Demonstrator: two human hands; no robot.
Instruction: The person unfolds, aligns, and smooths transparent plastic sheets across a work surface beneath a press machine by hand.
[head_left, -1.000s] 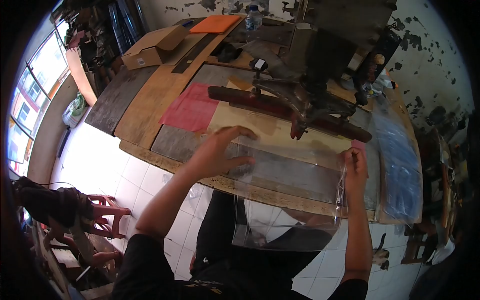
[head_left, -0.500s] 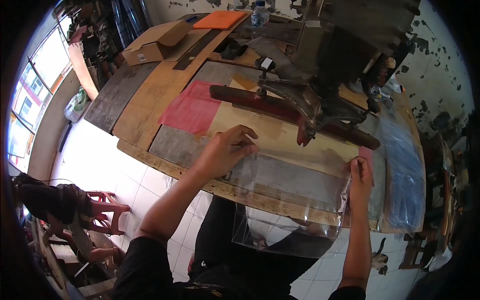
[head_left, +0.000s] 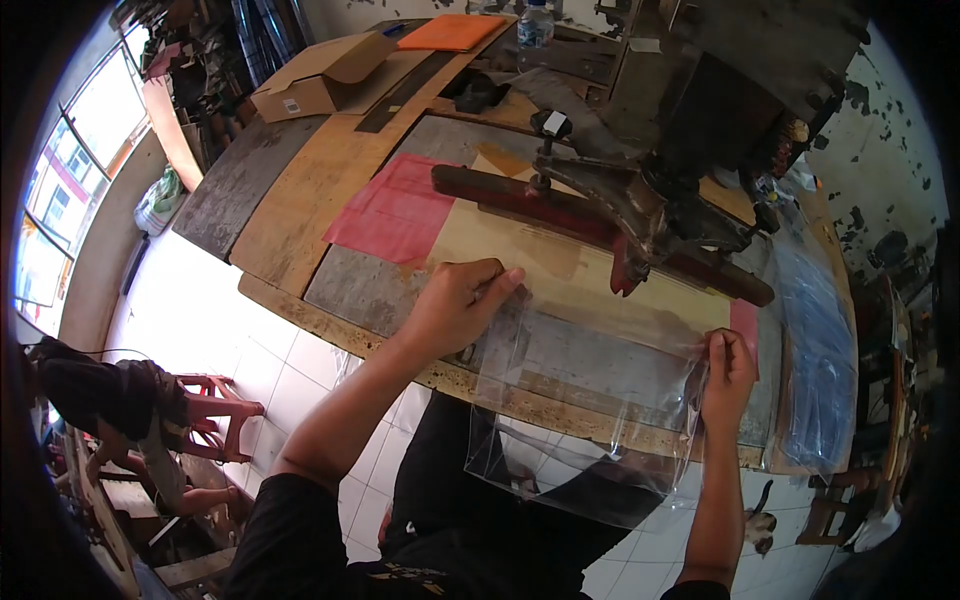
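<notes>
A clear plastic sheet [head_left: 600, 400], folded or bag-like, hangs between my two hands over the table's front edge and down above my lap. My left hand [head_left: 455, 308] pinches its upper left corner between thumb and fingers. At the upper right corner, my right hand [head_left: 728, 375] has its fingers closed on the plastic. Just beyond the hands, a pale yellow sheet [head_left: 500, 255] lies on the grey work plate [head_left: 345, 282], with pink material [head_left: 390, 210] at its left end. Above it stands the dark red press bar [head_left: 530, 205], held by a metal bracket.
A stack of clear plastic [head_left: 815, 350] lies on the table's right side. An open cardboard box [head_left: 310, 85], an orange folder [head_left: 450, 32] and a water bottle [head_left: 535, 27] are at the back. On the floor are a red stool [head_left: 225, 415] and a cat [head_left: 760, 530].
My left thumb and fingers have come together on the plastic's corner. The view has shifted slightly, and the sheet's upper edge looks more stretched between my hands.
</notes>
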